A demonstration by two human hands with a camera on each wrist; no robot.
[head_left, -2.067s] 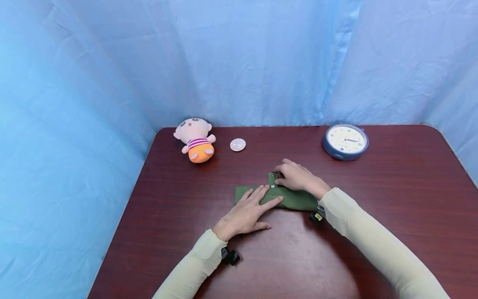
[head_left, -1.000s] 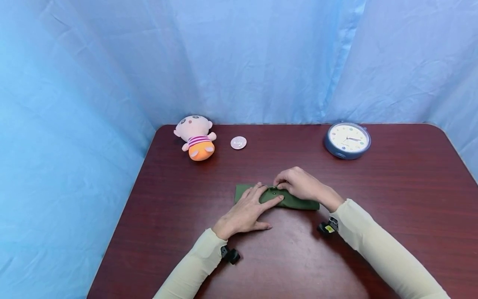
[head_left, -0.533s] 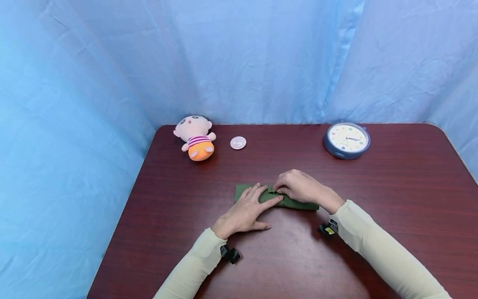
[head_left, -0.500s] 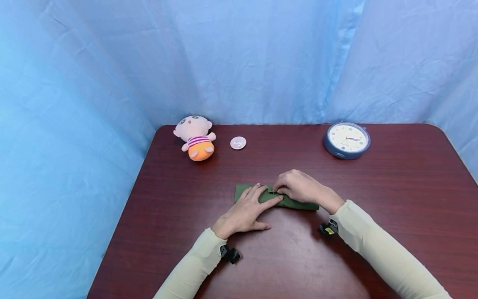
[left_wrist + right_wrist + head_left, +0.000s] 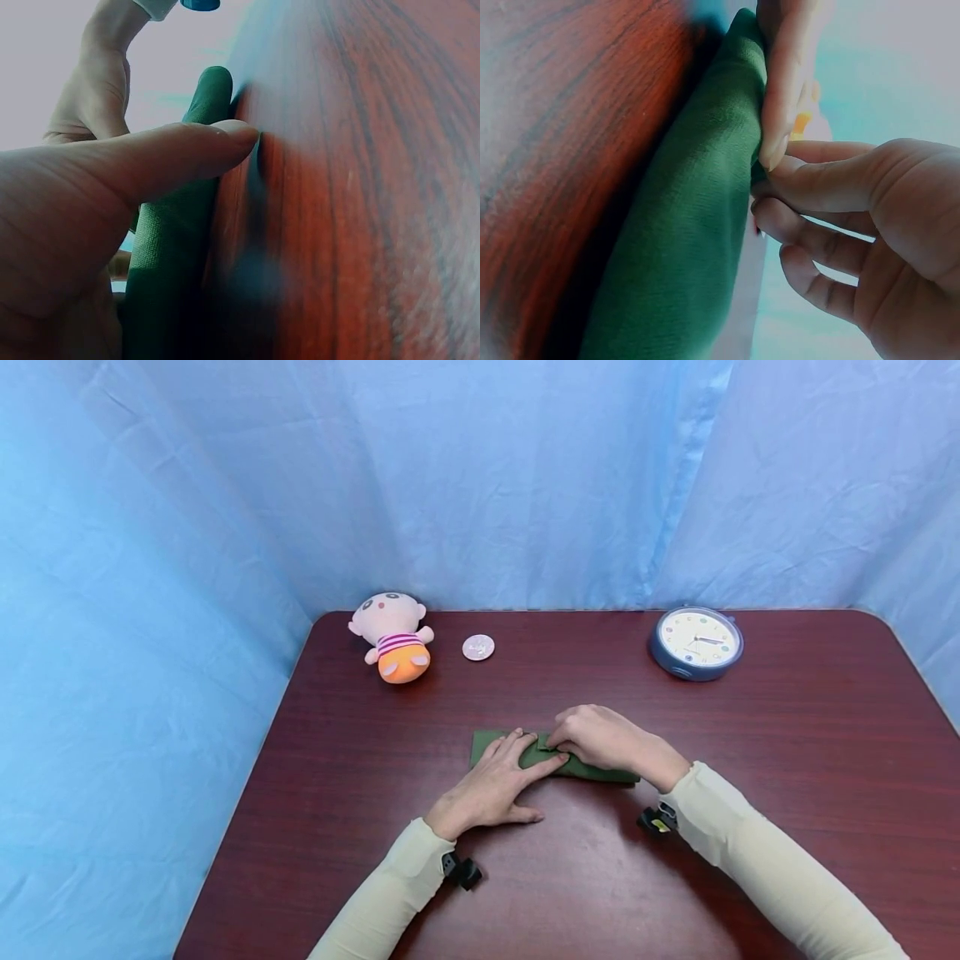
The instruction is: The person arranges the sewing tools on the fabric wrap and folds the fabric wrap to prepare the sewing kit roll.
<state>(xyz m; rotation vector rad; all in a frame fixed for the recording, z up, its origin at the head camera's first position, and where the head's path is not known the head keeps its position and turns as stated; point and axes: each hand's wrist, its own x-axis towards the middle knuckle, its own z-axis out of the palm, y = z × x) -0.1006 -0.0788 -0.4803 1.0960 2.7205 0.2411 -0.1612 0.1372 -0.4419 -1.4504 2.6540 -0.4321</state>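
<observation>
Head view is showing a folded green cloth (image 5: pixel 592 767) lying flat on the dark red bench (image 5: pixel 787 735), near its middle and a little toward the person. The left hand (image 5: pixel 491 785) is resting palm down on the cloth's left half, its fingers (image 5: pixel 525 752) lying straight and slightly spread, pressing the fabric against the bench. The right hand (image 5: pixel 600 739) is sitting just beside it on the cloth's upper edge, its fingers (image 5: pixel 558 742) curling in and pinching a small part of the fabric close to the left hand's fingertips; exactly what they are gripping is too small to tell. In the left wrist view the thumb (image 5: pixel 187 154) is lying straight along the near edge of the cloth (image 5: pixel 169 247), its tip touching the bench (image 5: pixel 360 187). In the right wrist view the curled fingers (image 5: pixel 817 187) are meeting the cloth (image 5: pixel 697 225) next to a straight finger of the other hand. A plush doll (image 5: pixel 393 637), a small round disc (image 5: pixel 477 647) and a round clock (image 5: pixel 696 642) are lying well apart from the hands, along the far edge
</observation>
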